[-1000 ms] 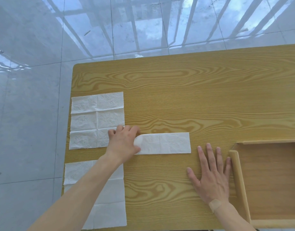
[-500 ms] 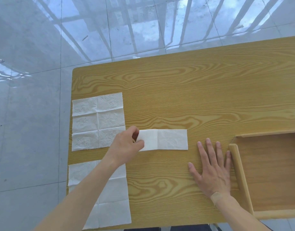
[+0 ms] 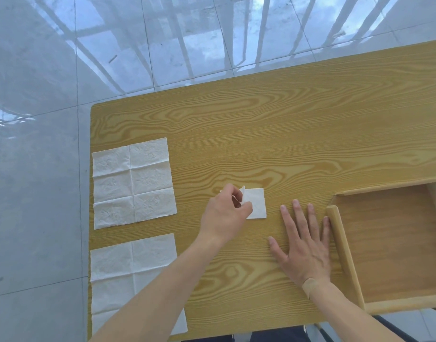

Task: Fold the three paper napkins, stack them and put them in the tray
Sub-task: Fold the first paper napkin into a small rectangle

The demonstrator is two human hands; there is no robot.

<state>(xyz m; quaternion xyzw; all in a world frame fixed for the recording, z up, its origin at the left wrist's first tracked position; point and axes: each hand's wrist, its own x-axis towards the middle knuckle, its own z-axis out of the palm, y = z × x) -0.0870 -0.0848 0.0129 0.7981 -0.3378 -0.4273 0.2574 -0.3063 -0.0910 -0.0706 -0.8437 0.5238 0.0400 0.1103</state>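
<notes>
Napkin (image 3: pixel 255 203), mid-table, is pinched at its raised flap by left hand (image 3: pixel 224 218); right hand (image 3: pixel 304 245) lies flat, fingers spread (beside tray (image 3: pixel 341 245)). Matching the edges before creasing should keep the fold square.

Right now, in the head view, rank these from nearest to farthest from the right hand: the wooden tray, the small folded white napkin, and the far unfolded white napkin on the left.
1. Wooden tray: its near wall touches the right hand, on that hand's right.
2. Small folded white napkin: just left, pinched by the left hand.
3. Far unfolded white napkin: at the table's left edge.
</notes>
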